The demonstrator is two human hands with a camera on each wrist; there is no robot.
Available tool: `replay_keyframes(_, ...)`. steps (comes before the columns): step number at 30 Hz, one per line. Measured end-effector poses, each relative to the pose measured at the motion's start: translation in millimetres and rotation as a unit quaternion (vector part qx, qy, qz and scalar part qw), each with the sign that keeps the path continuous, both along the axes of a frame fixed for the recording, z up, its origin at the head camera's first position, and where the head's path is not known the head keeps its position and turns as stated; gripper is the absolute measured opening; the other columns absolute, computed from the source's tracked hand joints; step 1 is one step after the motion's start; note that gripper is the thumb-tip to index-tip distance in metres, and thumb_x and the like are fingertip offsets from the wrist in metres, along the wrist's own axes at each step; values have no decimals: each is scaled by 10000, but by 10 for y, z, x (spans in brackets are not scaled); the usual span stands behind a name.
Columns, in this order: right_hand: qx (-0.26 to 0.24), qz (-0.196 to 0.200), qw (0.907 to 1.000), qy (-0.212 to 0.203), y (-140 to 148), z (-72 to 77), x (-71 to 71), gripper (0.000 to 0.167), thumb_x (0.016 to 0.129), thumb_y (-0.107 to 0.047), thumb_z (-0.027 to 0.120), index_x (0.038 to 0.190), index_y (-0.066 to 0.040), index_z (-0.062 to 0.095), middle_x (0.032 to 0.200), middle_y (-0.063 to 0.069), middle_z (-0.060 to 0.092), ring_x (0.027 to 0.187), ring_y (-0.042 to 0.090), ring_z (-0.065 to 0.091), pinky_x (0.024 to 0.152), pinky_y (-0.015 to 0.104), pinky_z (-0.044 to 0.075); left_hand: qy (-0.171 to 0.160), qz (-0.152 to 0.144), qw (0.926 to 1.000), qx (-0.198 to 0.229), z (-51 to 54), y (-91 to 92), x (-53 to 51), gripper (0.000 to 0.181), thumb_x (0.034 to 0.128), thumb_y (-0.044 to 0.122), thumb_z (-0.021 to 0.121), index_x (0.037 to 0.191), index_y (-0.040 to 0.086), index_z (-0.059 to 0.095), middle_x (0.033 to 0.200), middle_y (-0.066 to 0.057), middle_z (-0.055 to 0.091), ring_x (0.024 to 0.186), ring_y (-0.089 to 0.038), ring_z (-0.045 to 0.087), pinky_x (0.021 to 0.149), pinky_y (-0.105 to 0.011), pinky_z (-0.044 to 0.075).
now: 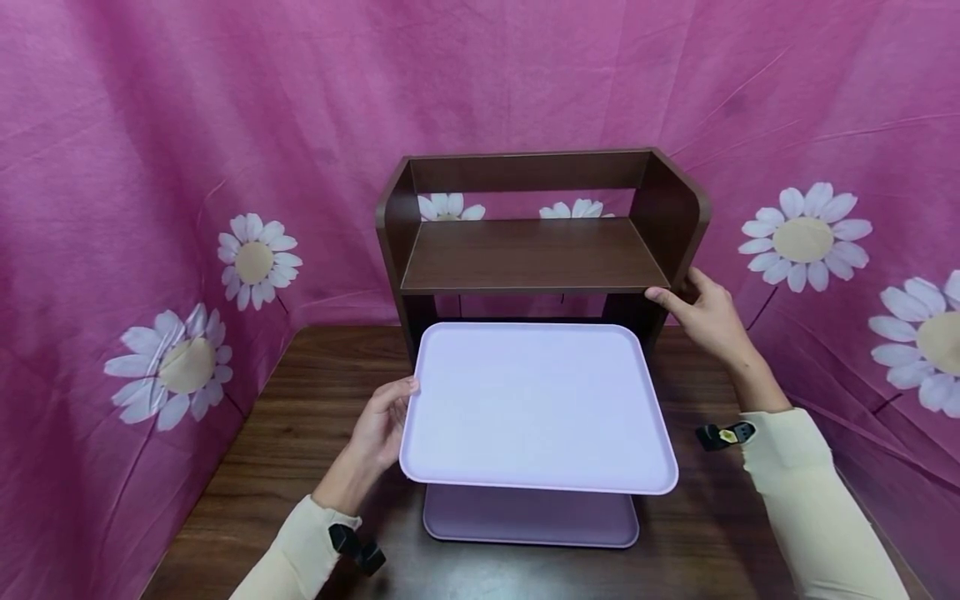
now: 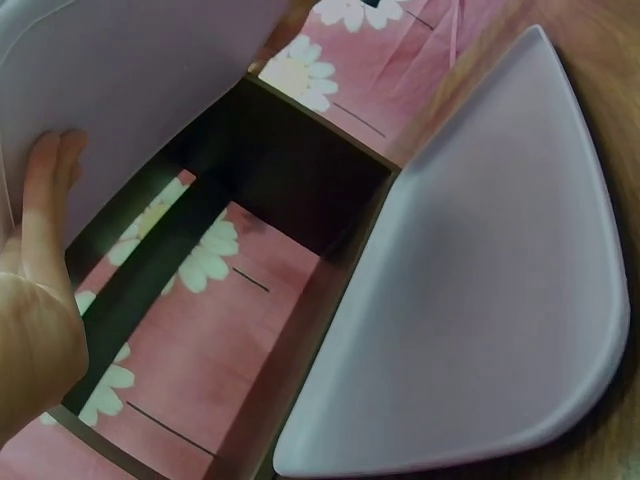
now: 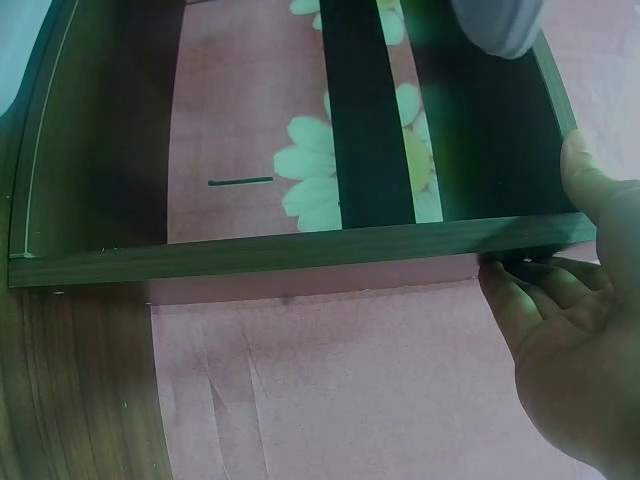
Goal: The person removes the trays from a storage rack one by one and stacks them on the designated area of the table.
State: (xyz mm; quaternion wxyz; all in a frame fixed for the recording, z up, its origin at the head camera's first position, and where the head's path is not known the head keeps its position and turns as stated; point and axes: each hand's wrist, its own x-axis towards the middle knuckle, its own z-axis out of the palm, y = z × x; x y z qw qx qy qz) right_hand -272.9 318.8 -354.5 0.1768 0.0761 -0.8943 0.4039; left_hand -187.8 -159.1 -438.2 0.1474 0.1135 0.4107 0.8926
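Note:
In the head view my left hand point(image 1: 378, 425) grips a pale lilac tray point(image 1: 540, 408) by its left edge. The tray is raised in front of a dark brown desk shelf point(image 1: 532, 254). From the left wrist view, the fingers of that hand reach beneath the tray's underside point(image 2: 140, 70). A second lilac tray point(image 1: 532, 517) lies lower, partly covered by the first in the head view. My right hand point(image 1: 708, 321) holds the shelf's right side panel point(image 3: 300, 250), thumb at the front and fingers round the outer side.
Both trays and the shelf are over a wood-grain table point(image 1: 300, 433). The shelf stands toward its back. Behind and at the sides hangs a pink cloth point(image 1: 517, 75) with white daisies, visible through the shelf's open back too.

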Motion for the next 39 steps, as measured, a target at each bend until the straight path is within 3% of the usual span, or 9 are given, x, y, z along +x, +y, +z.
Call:
replay_keyframes(11,13,-22,10000,-89,-4,-5,10,560,1024,-400,722,1452,-70,576,1330,278,702,936,-172,541,725,68,420,81,-67,9999,-98,-164,-63,28,521,1032,-9,308,947,143,799,863,33,811,767,-43,759,704,-184,620)
replay_keyframes(17,30,-62,10000,-61,-10,-9,8,539,1020,-405,726,1419,-66,594,1308,274,714,922,-160,551,723,85,421,26,11,9994,-345,-322,-93,46,484,1024,1,340,954,154,793,855,46,806,762,-31,751,701,-176,613)
replay_keyframes(28,-14,-50,9999,-133,-1,-8,5,574,1017,-417,728,1451,-75,575,1350,256,701,950,-213,540,750,59,413,-85,-136,9995,-286,-578,-109,92,506,1037,-24,313,951,150,780,865,45,808,784,-30,760,715,-176,621)
replay_keyframes(39,-61,-66,9999,-100,-33,2,15,563,1014,-414,733,1429,-65,584,1334,266,703,940,-211,542,747,67,412,-251,-74,9985,-473,-694,-74,144,478,1029,-35,337,917,151,762,825,63,781,745,-12,732,692,-164,605)
